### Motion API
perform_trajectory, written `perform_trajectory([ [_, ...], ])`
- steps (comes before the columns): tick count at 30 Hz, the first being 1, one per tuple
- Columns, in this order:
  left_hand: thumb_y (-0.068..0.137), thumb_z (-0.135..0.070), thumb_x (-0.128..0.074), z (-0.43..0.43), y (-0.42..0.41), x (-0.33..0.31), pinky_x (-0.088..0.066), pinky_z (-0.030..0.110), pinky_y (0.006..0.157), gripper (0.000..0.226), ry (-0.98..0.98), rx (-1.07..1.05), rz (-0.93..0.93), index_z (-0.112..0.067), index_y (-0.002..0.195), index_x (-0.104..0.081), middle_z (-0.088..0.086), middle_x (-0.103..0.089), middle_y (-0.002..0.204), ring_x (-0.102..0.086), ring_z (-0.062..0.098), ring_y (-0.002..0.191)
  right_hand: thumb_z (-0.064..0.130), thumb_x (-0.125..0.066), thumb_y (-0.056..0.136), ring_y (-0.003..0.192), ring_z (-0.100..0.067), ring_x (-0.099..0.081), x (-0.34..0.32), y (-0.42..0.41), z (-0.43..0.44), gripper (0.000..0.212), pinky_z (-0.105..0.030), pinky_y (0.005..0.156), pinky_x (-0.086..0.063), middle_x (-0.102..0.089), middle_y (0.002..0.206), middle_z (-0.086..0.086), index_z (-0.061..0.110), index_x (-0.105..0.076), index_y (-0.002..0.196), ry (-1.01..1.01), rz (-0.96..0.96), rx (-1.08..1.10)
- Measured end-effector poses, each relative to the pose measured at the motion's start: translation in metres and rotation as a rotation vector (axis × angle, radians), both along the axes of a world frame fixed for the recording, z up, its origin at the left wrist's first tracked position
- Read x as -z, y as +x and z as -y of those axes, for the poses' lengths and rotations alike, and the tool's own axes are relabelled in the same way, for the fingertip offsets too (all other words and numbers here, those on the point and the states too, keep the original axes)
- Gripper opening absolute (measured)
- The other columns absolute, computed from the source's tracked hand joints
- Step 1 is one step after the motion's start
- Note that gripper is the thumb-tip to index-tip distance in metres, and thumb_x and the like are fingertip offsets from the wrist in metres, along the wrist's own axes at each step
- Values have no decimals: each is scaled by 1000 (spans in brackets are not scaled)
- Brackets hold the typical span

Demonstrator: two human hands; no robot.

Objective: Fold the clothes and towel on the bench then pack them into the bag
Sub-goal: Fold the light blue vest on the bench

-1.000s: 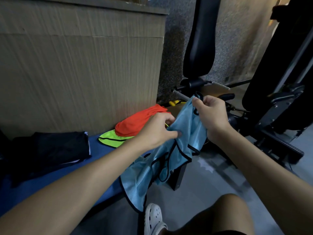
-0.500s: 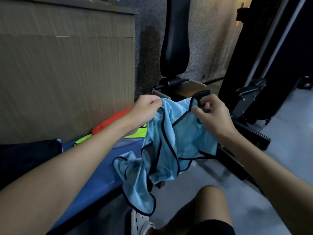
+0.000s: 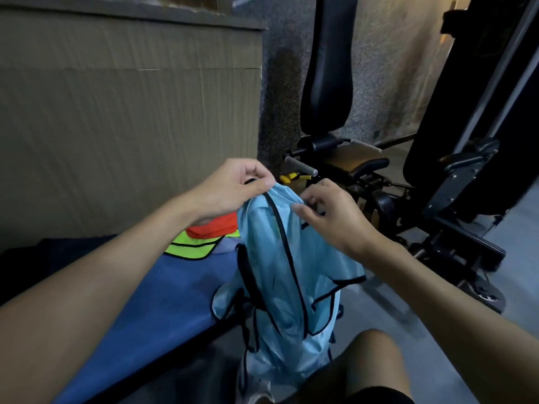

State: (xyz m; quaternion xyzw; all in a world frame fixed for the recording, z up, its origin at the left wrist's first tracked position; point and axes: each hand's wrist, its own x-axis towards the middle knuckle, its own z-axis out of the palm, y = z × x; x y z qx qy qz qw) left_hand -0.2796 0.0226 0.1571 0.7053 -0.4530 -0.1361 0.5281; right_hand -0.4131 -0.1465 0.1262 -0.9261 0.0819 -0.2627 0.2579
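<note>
A light blue mesh vest (image 3: 280, 281) with black trim hangs in front of me, past the end of the blue bench (image 3: 163, 293). My left hand (image 3: 233, 188) pinches its top edge at the black trim. My right hand (image 3: 329, 214) holds the vest's upper right side with curled fingers. On the bench behind my left hand lie an orange garment (image 3: 215, 227) and a neon yellow-green vest (image 3: 192, 247). A dark garment (image 3: 38, 258) lies at the bench's far left, mostly hidden by my left forearm. No bag is in view.
A wood-grain wall panel (image 3: 131, 112) stands behind the bench. A black padded gym machine (image 3: 326, 83) with metal bars stands ahead and to the right, its base on the grey floor (image 3: 510, 287). My knee (image 3: 370, 365) and white shoe (image 3: 256, 392) are below the vest.
The vest has been lifted and now hangs lengthwise from its top edge. My hands have moved closer together at its top. The view has turned slightly left.
</note>
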Motion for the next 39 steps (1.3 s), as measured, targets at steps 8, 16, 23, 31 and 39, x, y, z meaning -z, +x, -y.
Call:
perform_trajectory([
  [8,101,-10,-53,-54,29,5,-55,56,80,20,126,-290,248,-7,88,-68,18,-72,88,-67,30,79,35,-49,101,58,-9,-44,-9,35,-29,29,-33,57,-35,-45,59,9,22,-51,76,85,92,-78],
  [16,76,-21,-86,-77,6,24,-43,11,95,51,189,-217,203,-23,119,-59,-8,-65,114,-61,-2,107,32,-49,102,58,-14,-42,-20,70,-61,38,-41,56,-39,-47,62,-4,2,-54,79,82,147,-235],
  [23,93,-7,-66,-90,11,36,-45,24,66,13,58,-375,169,-11,81,-64,4,-65,74,-55,7,67,32,-49,102,56,-13,-44,-21,78,-64,39,-36,56,-39,-47,59,-2,2,-54,78,110,119,-260],
  [31,97,-3,-57,-100,18,7,-40,13,54,9,-93,-438,186,-2,89,-60,12,-60,68,-48,2,53,59,-55,87,57,-4,-46,-18,74,-64,36,-35,61,-42,-50,54,18,24,-63,84,126,80,-185],
  [39,88,-14,-75,-102,17,-3,-50,40,64,15,-86,-407,244,-6,80,-65,18,-70,76,-62,27,64,26,-69,89,58,-4,-42,-12,76,-80,16,-29,61,-38,-46,61,12,16,-66,76,110,37,-380],
])
